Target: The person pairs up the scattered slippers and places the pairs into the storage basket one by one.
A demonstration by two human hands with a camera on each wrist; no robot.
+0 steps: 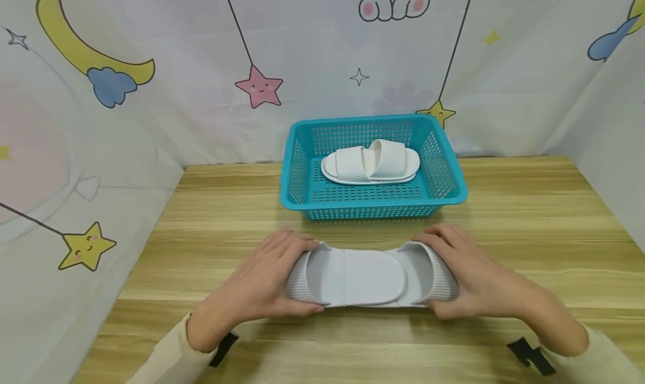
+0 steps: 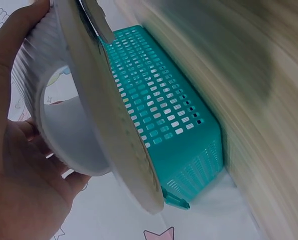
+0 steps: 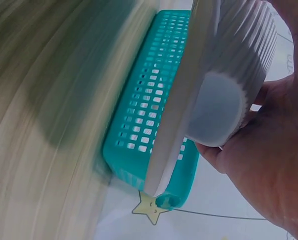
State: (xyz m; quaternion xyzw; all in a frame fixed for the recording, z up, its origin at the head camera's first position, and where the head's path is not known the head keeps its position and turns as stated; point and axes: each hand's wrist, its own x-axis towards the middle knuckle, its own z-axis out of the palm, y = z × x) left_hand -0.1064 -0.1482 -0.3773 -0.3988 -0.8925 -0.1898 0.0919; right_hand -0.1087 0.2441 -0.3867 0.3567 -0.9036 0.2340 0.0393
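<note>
Held pair of light slippers (image 1: 374,277): two-handed grasp above the wooden table (image 1: 227,216).
The slippers lie end to end, the left one's rounded end overlapping the right one, on our side of the teal basket (image 1: 373,203). Our left hand (image 1: 269,277) grasps one slipper round its ribbed strap; our right hand (image 1: 473,275) grasps the other likewise. For a steady hold, we apply equal pressure at both ends, align the soles and let the overlap sit flat; excess squeeze probably bends the straps. We allow clearance from the basket, in which a second slipper pair (image 1: 350,164) rests.
</note>
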